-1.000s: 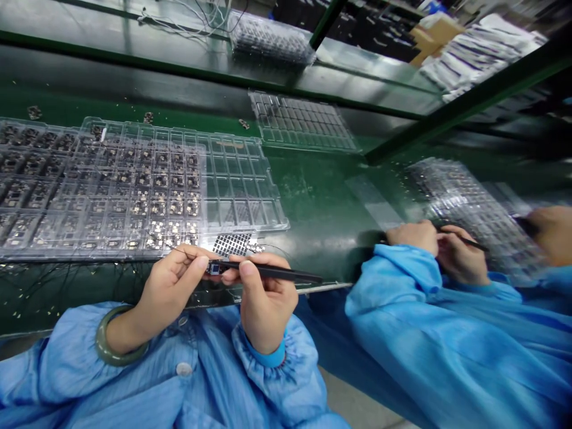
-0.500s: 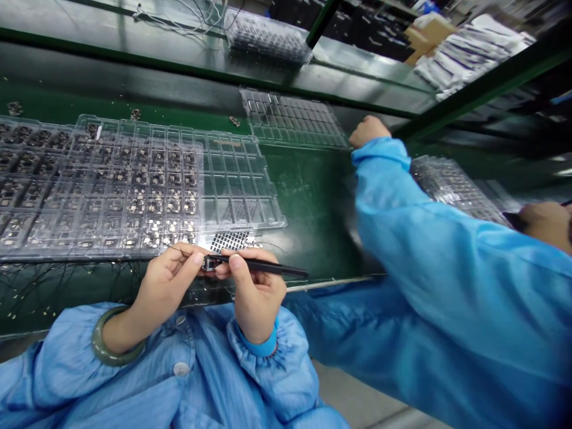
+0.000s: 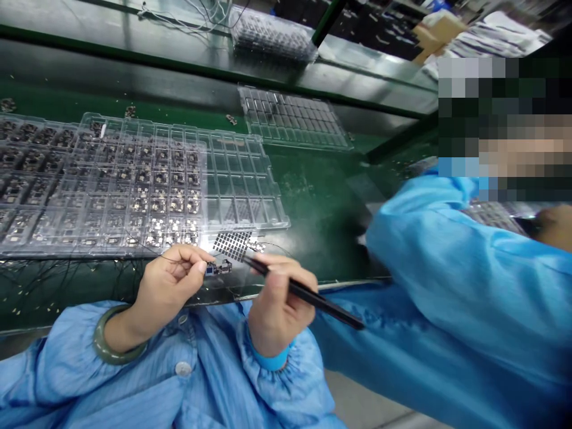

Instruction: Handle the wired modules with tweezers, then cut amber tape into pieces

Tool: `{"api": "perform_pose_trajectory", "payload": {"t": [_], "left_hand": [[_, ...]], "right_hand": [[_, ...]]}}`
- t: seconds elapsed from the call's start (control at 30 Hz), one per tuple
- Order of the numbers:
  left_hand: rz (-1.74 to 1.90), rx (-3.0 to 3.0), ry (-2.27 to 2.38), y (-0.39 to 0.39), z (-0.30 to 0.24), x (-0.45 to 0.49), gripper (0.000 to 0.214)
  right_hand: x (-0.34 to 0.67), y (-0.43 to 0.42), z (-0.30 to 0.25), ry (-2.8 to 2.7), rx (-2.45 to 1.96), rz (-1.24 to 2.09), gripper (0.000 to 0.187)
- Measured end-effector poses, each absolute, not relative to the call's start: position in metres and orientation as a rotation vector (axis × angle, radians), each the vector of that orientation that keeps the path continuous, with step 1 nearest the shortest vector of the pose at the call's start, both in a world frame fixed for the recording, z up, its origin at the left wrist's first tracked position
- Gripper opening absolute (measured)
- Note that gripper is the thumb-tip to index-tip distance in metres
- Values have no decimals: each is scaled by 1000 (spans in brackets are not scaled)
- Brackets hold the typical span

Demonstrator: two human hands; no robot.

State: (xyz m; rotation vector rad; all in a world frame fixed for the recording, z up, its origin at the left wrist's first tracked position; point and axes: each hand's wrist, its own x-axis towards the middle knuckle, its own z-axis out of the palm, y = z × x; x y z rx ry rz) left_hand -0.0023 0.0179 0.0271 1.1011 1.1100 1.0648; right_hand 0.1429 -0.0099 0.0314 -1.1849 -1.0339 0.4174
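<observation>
— Left hand (image 3: 172,286): held what, and how?
— One small board (image 3: 218,268). Pinched between thumb and forefinger, fingers (image 3: 190,255) closed tight on its left end. Kept low over the near edge of the table (image 3: 326,208), likely for a close look and a steady grip.
— Right hand (image 3: 277,304)?
— One black stick (image 3: 313,296). Gripped like a pen, fingers (image 3: 279,268) wrapped shut around it. Aimed tip-first at the board, just beside it; impossible to tell whether touching. Slanted that way probably for fine work on the board's face.
— Trays, counted?
— Three, laid flat on the table. Left tray (image 3: 27,179) and near tray (image 3: 243,179) overlapped, both within easy reach just beyond the hands; mostly filled with small parts, right-hand columns of the near one left bare. Far tray (image 3: 295,116) set apart, farther back. Also one tray stack (image 3: 272,39) on the shelf beyond, layers not countable.
— Anything else?
— One dotted patch (image 3: 232,243), just beyond the board. One green bangle (image 3: 111,345) on the left wrist. One co-worker's sleeve (image 3: 447,268), at the right.
</observation>
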Motion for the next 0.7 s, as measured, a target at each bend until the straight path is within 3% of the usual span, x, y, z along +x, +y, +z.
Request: {"api": "perform_pose_trajectory", "payload": {"t": [0.1, 0.27, 0.53, 0.7], "left_hand": [[1072, 1127, 1071, 16, 26, -4, 6], [1114, 1153, 926, 16, 25, -2, 8], [1134, 1492, 1002, 17, 17, -7, 10], [851, 1430, 942, 21, 19, -18, 11]], "right_hand": [[153, -9, 37, -1055, -1311, 461, 22], [152, -11, 40, -1330, -1475, 844, 11], [148, -11, 41, -1394, -1523, 773, 17], [153, -14, 42, -1545, -1420, 681, 16]]}}
